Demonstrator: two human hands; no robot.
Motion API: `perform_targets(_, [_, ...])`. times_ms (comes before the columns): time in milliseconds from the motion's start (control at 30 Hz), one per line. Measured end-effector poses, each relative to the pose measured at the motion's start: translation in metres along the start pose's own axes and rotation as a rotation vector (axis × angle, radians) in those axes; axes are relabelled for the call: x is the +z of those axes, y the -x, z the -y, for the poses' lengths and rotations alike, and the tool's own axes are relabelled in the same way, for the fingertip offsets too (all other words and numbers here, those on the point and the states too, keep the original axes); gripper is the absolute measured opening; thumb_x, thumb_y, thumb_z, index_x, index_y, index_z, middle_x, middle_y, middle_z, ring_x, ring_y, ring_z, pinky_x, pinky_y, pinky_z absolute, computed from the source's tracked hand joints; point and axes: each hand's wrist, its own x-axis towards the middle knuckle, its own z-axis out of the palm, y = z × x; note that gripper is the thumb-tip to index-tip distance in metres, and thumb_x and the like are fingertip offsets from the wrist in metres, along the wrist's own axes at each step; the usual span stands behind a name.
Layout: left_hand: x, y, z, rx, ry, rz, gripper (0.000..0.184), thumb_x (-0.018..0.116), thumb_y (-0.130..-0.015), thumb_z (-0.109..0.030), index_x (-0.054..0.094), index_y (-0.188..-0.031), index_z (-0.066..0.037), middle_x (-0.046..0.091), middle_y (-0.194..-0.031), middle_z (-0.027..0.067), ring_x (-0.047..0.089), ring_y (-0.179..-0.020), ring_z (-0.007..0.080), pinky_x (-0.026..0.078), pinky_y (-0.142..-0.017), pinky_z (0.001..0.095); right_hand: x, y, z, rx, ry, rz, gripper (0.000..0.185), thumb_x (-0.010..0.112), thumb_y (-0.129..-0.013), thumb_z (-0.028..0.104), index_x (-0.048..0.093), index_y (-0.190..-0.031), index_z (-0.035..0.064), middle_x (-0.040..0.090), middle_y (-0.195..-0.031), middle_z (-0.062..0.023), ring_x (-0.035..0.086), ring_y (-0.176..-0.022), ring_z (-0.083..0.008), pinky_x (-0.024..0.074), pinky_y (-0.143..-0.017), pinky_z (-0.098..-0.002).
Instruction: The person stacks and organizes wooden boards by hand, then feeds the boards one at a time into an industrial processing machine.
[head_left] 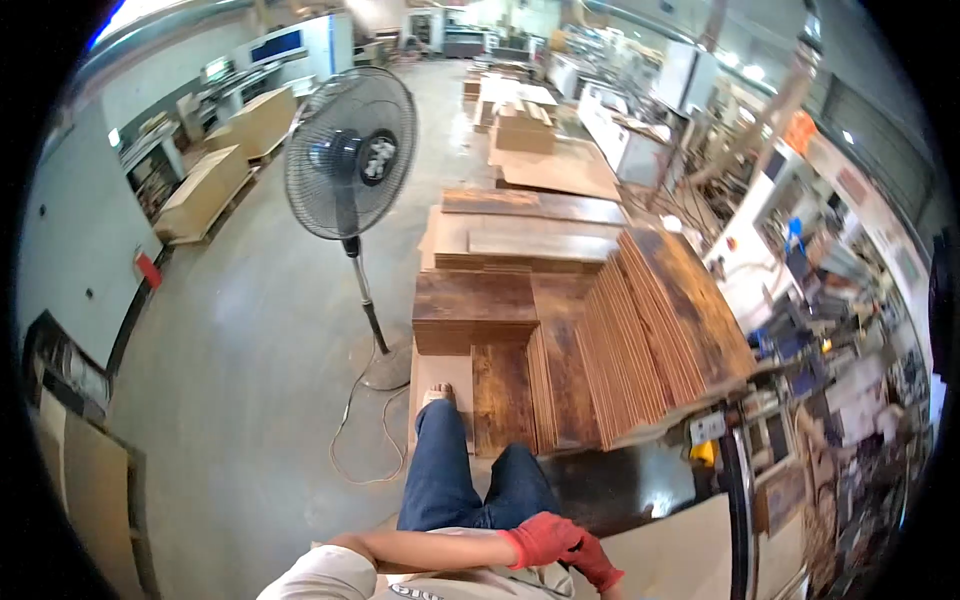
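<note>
Both of my hands wear red work gloves and meet in front of my body at the bottom of the view. My left hand [545, 540] reaches across from the left, its fingers curled in against the other glove. Just beyond it, my right hand [598, 565] points down and is partly covered, so its fingers do not show clearly. Whether anything small lies between the gloves is hidden. Ahead of my legs are stacks of brown wood-grain boards: a low stack [474, 298], a single-looking board [500, 395] and a tall leaning row [640, 335].
A black pedestal fan [350, 155] stands left of the boards, its cable [345, 440] looping over the floor. More panels [540, 165] lie farther ahead. Machinery and clutter [830, 350] line the right side. A dark upright post [740, 510] rises close by on my right.
</note>
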Motion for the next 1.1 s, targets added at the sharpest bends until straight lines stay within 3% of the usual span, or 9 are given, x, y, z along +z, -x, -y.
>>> perform_targets(100, [-0.025, -0.016, 0.018, -0.08, 0.165, 0.324, 0.026, 0.055, -0.079, -0.028, 0.065, -0.08, -0.005, 0.065, -0.08, 0.0168, 0.063, -0.074, 0.0356, 0.049, -0.063, 0.0443, -0.046, -0.042, 0.006, 0.089, 0.019, 0.373, 0.044, 0.076, -0.076, 0.014, 0.059, -0.116, 0.0073, 0.061, -0.108, -0.0025, 0.056, -0.103, -0.0169, 0.0436, -0.092, -0.03])
perform_targets(233, [-0.017, -0.043, 0.132, -0.465, 0.371, -0.306, 0.028, 0.055, -0.084, -0.031, 0.064, -0.091, -0.005, 0.064, -0.087, 0.0172, 0.063, -0.083, 0.0326, 0.049, -0.071, 0.0391, -0.044, -0.154, -0.013, 0.144, -0.763, -0.13, 0.022, 0.062, -0.087, 0.02, 0.06, -0.105, 0.0077, 0.062, -0.101, -0.0072, 0.063, -0.084, -0.0257, 0.047, -0.085, -0.0328])
perform_targets(333, [0.065, -0.03, 0.239, -0.982, 0.408, -0.752, 0.037, 0.056, -0.083, -0.037, 0.063, -0.102, -0.006, 0.064, -0.1, 0.0199, 0.06, -0.096, 0.0373, 0.048, -0.082, 0.0412, -0.057, -0.283, -0.165, 0.265, -0.177, -0.55, 0.038, 0.054, -0.089, 0.038, 0.063, -0.099, 0.0023, 0.065, -0.089, -0.0132, 0.061, -0.076, -0.0257, 0.0454, -0.079, -0.0391])
perform_targets(400, [0.111, -0.001, 0.278, -1.116, 0.593, -0.643, 0.043, 0.056, -0.084, -0.04, 0.062, -0.106, -0.003, 0.064, -0.107, 0.0195, 0.059, -0.103, 0.0363, 0.045, -0.089, 0.0417, -0.069, -0.342, -0.232, 0.437, -0.275, -0.313, 0.052, 0.047, -0.09, 0.047, 0.063, -0.111, 0.0015, 0.067, -0.103, -0.015, 0.061, -0.087, -0.0326, 0.0434, -0.088, -0.0396])
perform_targets(467, [0.178, 0.003, 0.338, -0.993, 0.652, -0.591, 0.041, 0.057, -0.083, -0.039, 0.063, -0.105, -0.004, 0.065, -0.107, 0.0176, 0.06, -0.102, 0.0347, 0.045, -0.089, 0.0419, -0.033, -0.315, -0.161, 0.006, 0.657, -0.097, 0.047, 0.046, -0.089, 0.044, 0.065, -0.108, 0.0048, 0.067, -0.103, -0.0161, 0.062, -0.092, -0.034, 0.0444, -0.088, -0.0389])
perform_targets(567, [0.139, 0.007, 0.303, -1.076, 0.53, -0.505, 0.034, 0.058, -0.083, -0.035, 0.064, -0.102, -0.008, 0.065, -0.103, 0.0186, 0.061, -0.096, 0.0369, 0.047, -0.084, 0.0422, -0.029, -0.341, -0.168, -0.044, 1.086, -0.026, 0.04, 0.047, -0.088, 0.038, 0.066, -0.098, 0.005, 0.066, -0.101, -0.0178, 0.062, -0.091, -0.0353, 0.047, -0.084, -0.0387])
perform_targets(800, [0.192, -0.021, 0.342, -1.126, 0.727, -0.672, 0.019, 0.051, -0.087, -0.021, 0.06, -0.097, -0.008, 0.064, -0.093, 0.0219, 0.06, -0.089, 0.0427, 0.048, -0.077, 0.0463, -0.052, -0.347, -0.244, -0.091, -0.102, -0.27, 0.033, 0.05, -0.084, 0.018, 0.048, -0.055, 0.005, 0.045, -0.052, -0.0053, 0.045, -0.051, -0.019, 0.0363, -0.051, -0.0359])
perform_targets(933, [0.159, -0.01, 0.307, -0.984, 0.565, -0.76, 0.016, 0.048, -0.089, -0.018, 0.052, -0.079, -0.006, 0.055, -0.077, 0.0123, 0.049, -0.069, 0.0297, 0.039, -0.064, 0.0404, -0.075, -0.364, -0.271, -0.383, 1.251, -0.201, 0.015, 0.048, -0.079, 0.008, 0.063, -0.076, 0.0031, 0.062, -0.081, -0.0191, 0.061, -0.082, -0.0339, 0.049, -0.076, -0.0416])
perform_targets(1100, [0.18, -0.014, 0.326, -0.994, 0.635, -0.642, 0.025, 0.048, -0.091, -0.023, 0.057, -0.098, -0.001, 0.062, -0.094, 0.026, 0.059, -0.094, 0.0421, 0.046, -0.081, 0.0445, -0.028, -0.313, -0.147, -0.19, 0.993, -0.077, 0.048, 0.048, -0.084, 0.005, 0.044, -0.132, 0.0046, 0.06, -0.11, -0.0243, 0.058, -0.101, -0.0395, 0.0482, -0.084, -0.0417])
